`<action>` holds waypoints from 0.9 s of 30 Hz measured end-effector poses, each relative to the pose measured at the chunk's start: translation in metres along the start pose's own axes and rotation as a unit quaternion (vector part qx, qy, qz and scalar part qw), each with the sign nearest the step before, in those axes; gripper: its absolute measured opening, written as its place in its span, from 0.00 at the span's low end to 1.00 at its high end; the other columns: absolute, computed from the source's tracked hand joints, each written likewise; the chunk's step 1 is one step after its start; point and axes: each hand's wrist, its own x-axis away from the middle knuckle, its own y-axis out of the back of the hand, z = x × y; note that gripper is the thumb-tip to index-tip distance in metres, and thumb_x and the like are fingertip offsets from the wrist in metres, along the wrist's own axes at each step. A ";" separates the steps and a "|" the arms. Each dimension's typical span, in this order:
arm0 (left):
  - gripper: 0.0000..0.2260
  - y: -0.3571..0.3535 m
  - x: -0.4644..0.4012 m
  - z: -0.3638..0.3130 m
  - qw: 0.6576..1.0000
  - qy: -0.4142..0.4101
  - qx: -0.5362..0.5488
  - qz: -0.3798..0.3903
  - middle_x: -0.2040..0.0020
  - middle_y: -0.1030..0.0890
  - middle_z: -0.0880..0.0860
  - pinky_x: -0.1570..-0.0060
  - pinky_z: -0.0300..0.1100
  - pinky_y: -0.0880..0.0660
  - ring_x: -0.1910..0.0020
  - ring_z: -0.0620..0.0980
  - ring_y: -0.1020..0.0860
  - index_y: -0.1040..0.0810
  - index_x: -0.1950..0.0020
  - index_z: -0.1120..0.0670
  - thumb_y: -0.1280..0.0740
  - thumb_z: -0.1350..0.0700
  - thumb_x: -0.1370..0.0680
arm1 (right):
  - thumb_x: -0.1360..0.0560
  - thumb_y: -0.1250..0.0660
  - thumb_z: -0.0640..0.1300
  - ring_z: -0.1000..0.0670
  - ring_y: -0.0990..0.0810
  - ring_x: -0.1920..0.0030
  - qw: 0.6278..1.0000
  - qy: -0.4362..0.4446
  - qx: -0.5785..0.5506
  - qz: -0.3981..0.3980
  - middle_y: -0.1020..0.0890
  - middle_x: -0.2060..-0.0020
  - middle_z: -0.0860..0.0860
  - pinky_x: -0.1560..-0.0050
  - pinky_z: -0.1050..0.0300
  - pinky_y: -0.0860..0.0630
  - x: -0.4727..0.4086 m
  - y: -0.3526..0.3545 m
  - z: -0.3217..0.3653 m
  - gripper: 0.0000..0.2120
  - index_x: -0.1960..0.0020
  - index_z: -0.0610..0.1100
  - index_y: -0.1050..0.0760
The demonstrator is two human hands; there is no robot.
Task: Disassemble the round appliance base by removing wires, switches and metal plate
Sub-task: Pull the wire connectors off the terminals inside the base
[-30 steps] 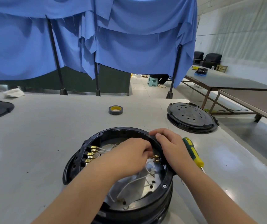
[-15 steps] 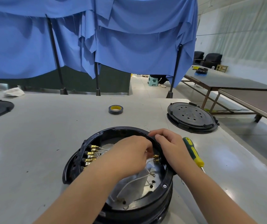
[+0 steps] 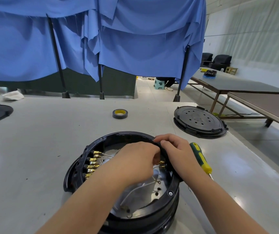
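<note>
Reaching into round black appliance base [image 3: 101, 166]: left hand [image 3: 135, 164] curling, apparently pinching a brass terminal [image 3: 161, 162]; right hand [image 3: 177, 152] gripping the rim.

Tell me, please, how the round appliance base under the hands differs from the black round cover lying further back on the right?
The round appliance base is deep and open, showing white wires and a metal plate; the black round cover is flat and closed, showing small holes. The left hand reaches inside the base and the right hand rests on its rim; the cover lies untouched. Both are black, round and on the same grey table.
</note>
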 end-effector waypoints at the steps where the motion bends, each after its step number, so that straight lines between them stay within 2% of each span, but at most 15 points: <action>1: 0.03 0.001 0.001 -0.001 1.000 0.004 -0.001 0.004 0.53 0.23 0.48 0.55 0.44 0.30 0.52 0.51 0.24 0.28 0.53 0.49 0.37 0.57 0.23 | 0.23 0.40 0.34 0.51 0.18 0.53 1.000 -0.001 0.000 0.001 0.17 0.53 0.49 0.50 0.54 0.20 0.000 0.000 0.000 0.13 0.56 0.44 0.18; 4: 0.03 0.002 0.003 -0.007 0.997 -0.010 -0.070 -0.008 0.51 0.26 0.49 0.54 0.44 0.37 0.48 0.51 0.26 0.33 0.52 0.48 0.38 0.54 0.22 | 0.24 0.39 0.34 0.53 0.18 0.54 1.000 0.002 -0.002 0.002 0.16 0.54 0.49 0.52 0.59 0.20 0.000 0.000 -0.001 0.13 0.55 0.44 0.18; 6: 0.05 0.001 0.005 -0.012 0.989 -0.025 -0.145 -0.024 0.49 0.27 0.50 0.53 0.43 0.40 0.46 0.52 0.28 0.31 0.48 0.50 0.38 0.56 0.22 | 0.24 0.39 0.33 0.54 0.18 0.54 1.000 0.008 0.005 0.004 0.16 0.54 0.49 0.53 0.63 0.21 0.000 0.001 -0.001 0.13 0.55 0.44 0.18; 8: 0.08 -0.001 0.004 -0.013 0.982 -0.030 -0.185 -0.033 0.46 0.26 0.50 0.52 0.44 0.40 0.45 0.52 0.28 0.30 0.44 0.52 0.37 0.58 0.23 | 0.24 0.39 0.33 0.54 0.19 0.53 1.000 0.010 0.008 0.005 0.16 0.54 0.50 0.51 0.61 0.22 0.000 0.001 -0.001 0.13 0.56 0.44 0.18; 11: 0.06 -0.001 0.004 -0.013 0.986 -0.024 -0.163 -0.028 0.50 0.27 0.49 0.52 0.44 0.40 0.46 0.52 0.27 0.32 0.47 0.50 0.37 0.56 0.23 | 0.24 0.39 0.33 0.53 0.19 0.51 1.000 0.010 0.007 0.004 0.16 0.54 0.50 0.50 0.59 0.22 0.000 0.001 -0.001 0.13 0.56 0.44 0.18; 15: 0.08 0.000 0.001 -0.007 0.999 -0.003 -0.051 0.014 0.58 0.32 0.46 0.54 0.45 0.38 0.52 0.52 0.27 0.37 0.54 0.48 0.37 0.54 0.22 | 0.23 0.40 0.33 0.55 0.18 0.56 1.000 0.004 -0.013 0.008 0.17 0.53 0.49 0.57 0.64 0.21 0.000 0.001 0.000 0.13 0.56 0.44 0.18; 17: 0.07 0.000 0.000 -0.005 0.999 -0.001 -0.026 0.021 0.61 0.33 0.45 0.55 0.45 0.38 0.55 0.51 0.30 0.37 0.54 0.47 0.38 0.54 0.22 | 0.23 0.40 0.34 0.54 0.18 0.54 1.000 0.002 -0.007 0.009 0.17 0.53 0.50 0.53 0.59 0.20 0.000 0.001 0.000 0.13 0.56 0.45 0.18; 19: 0.09 -0.001 0.001 -0.005 0.999 -0.005 -0.047 0.015 0.60 0.32 0.45 0.54 0.45 0.38 0.53 0.52 0.27 0.37 0.55 0.47 0.36 0.50 0.22 | 0.23 0.40 0.34 0.52 0.18 0.53 1.000 -0.001 -0.004 0.008 0.17 0.53 0.50 0.51 0.56 0.20 0.000 0.000 0.000 0.13 0.55 0.44 0.18; 23: 0.10 -0.002 0.003 -0.008 0.993 -0.020 -0.110 -0.023 0.58 0.33 0.47 0.54 0.45 0.40 0.49 0.52 0.26 0.37 0.54 0.49 0.36 0.49 0.23 | 0.23 0.40 0.34 0.54 0.18 0.53 1.000 0.004 -0.004 0.007 0.17 0.53 0.50 0.53 0.61 0.21 0.001 0.000 0.000 0.13 0.55 0.44 0.18; 27: 0.11 -0.001 0.006 -0.009 0.991 -0.031 -0.121 -0.044 0.56 0.32 0.48 0.52 0.45 0.38 0.48 0.52 0.26 0.37 0.53 0.49 0.36 0.48 0.22 | 0.23 0.39 0.34 0.53 0.19 0.51 1.000 0.008 0.004 0.006 0.17 0.53 0.51 0.48 0.56 0.22 0.001 0.000 -0.001 0.13 0.56 0.45 0.18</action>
